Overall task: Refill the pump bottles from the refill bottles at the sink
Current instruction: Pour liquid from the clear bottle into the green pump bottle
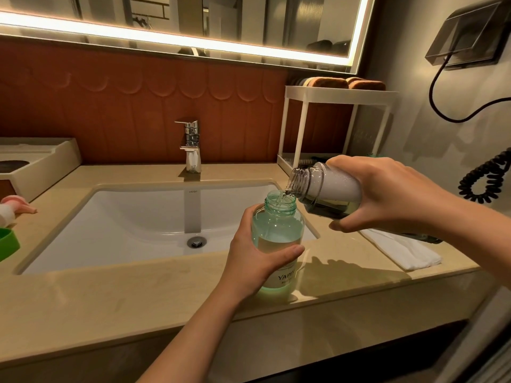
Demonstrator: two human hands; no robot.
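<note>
1. While a thin clear stream falls between the two bottles, the person's right grip (387, 193) is wrapped round a clear plastic refill bottle with a white label (329, 186). The bottle is tipped almost flat, its long axis running from the right down-left to its mouth.
2. That mouth hangs just above and right of the open threaded neck of a pale green see-through pump bottle (278, 230). With its pump head off, it stands upright on the beige stone tabletop (138, 297), at the front right corner of the white basin sink (124, 217).
3. The left grip (249, 261) is curled round the green bottle's body, steadying it.
4. My guess: the green bottle is only partly full, so the pour depends on holding mouth over neck.
5. Around them are a chrome tap (190, 145), a folded white cloth (401, 251), a white rack (340, 92) and a lit mirror (193, 23).
</note>
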